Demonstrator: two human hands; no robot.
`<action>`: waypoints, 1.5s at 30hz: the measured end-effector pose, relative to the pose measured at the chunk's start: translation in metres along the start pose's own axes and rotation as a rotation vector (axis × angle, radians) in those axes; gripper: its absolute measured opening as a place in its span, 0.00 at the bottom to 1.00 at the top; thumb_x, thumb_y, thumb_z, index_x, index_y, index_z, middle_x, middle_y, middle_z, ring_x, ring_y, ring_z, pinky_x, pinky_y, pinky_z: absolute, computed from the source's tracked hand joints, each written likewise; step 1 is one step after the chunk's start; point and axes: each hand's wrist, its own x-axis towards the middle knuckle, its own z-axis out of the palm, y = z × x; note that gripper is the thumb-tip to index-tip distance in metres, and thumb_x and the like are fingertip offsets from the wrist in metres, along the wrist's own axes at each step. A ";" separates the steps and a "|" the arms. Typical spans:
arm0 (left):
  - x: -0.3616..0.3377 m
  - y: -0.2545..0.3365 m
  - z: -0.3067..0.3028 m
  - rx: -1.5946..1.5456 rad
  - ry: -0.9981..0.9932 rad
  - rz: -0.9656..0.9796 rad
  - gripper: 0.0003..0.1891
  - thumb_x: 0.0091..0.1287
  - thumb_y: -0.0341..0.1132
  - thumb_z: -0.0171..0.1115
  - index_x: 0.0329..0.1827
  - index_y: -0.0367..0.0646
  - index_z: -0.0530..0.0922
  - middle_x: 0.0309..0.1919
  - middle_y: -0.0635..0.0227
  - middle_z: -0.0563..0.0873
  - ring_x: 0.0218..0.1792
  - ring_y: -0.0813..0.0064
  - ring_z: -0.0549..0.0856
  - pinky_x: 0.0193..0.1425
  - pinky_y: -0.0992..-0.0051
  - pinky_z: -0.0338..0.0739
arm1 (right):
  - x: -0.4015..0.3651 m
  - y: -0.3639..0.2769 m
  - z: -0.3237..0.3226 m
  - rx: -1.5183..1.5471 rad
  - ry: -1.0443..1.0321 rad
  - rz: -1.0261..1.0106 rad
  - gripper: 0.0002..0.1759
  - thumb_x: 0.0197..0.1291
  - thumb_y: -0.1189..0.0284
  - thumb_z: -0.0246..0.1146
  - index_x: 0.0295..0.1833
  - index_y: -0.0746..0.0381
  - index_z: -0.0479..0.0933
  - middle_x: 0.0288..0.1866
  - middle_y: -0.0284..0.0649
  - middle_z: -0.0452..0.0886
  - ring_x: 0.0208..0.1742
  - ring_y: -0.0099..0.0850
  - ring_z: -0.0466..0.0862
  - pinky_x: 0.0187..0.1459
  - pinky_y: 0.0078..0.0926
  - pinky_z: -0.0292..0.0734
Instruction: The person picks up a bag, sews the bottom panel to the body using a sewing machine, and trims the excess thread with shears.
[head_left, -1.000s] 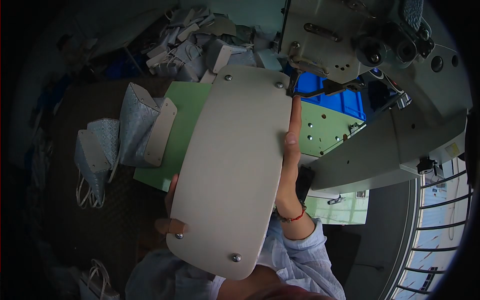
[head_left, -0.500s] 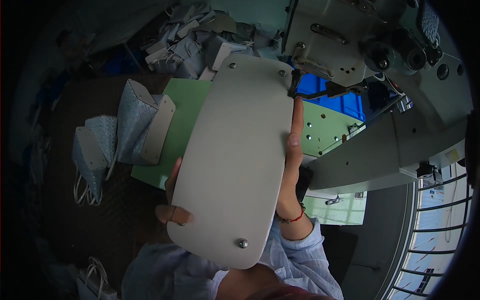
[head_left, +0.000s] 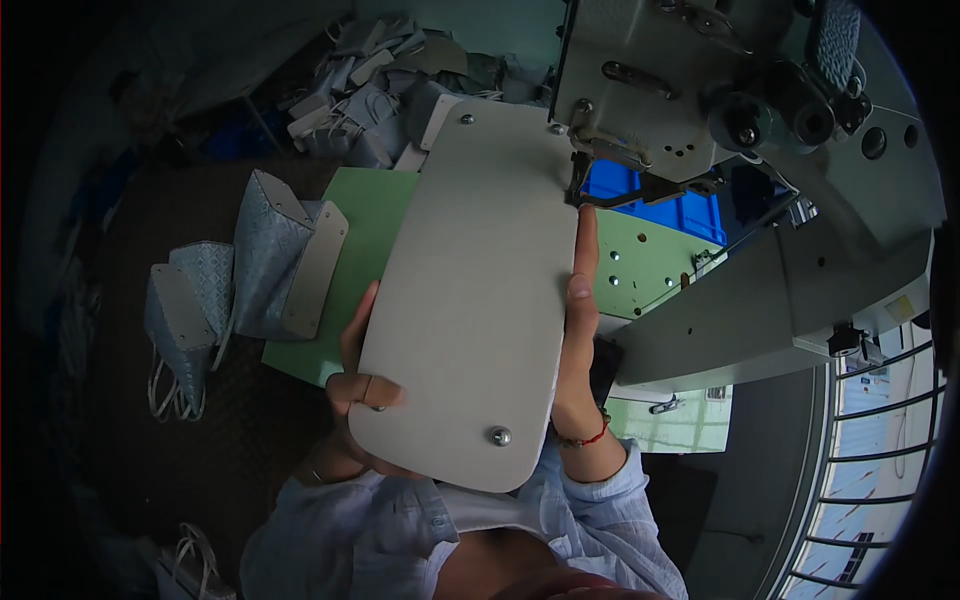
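Observation:
A handbag (head_left: 465, 290) is held with its pale, flat base towards me; round metal studs sit near its corners. The rest of the bag is hidden behind that base. My left hand (head_left: 365, 388) grips the near left corner, thumb over the face beside a stud, other fingers at the edge and underneath. Along the right edge lies my right hand (head_left: 583, 285), its index finger stretched up close to the presser foot (head_left: 577, 180) of a sewing machine (head_left: 650, 90). The presser foot meets the upper right edge of the base. Some right-hand fingers are hidden behind the bag.
Patterned silver handbags (head_left: 272, 255) with studded pale bases stand at left on a dark surface. A heap of bags (head_left: 365, 110) lies at the back. Under the work is a green tabletop (head_left: 345, 240); a blue crate (head_left: 655, 200) sits behind the machine. Window bars (head_left: 880, 410) are at right.
The bag's near end has moved up and away from my body, with my left hand moving along on its corner. My right hand stays beside the presser foot. The view has shifted slightly.

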 end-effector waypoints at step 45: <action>0.028 0.001 0.021 0.081 0.038 0.199 0.49 0.47 0.46 0.82 0.64 0.46 0.53 0.57 0.56 0.65 0.58 0.64 0.74 0.56 0.66 0.77 | 0.005 -0.002 -0.014 -0.633 -0.196 -0.125 0.46 0.62 0.61 0.46 0.77 0.73 0.32 0.80 0.58 0.34 0.81 0.49 0.37 0.76 0.41 0.35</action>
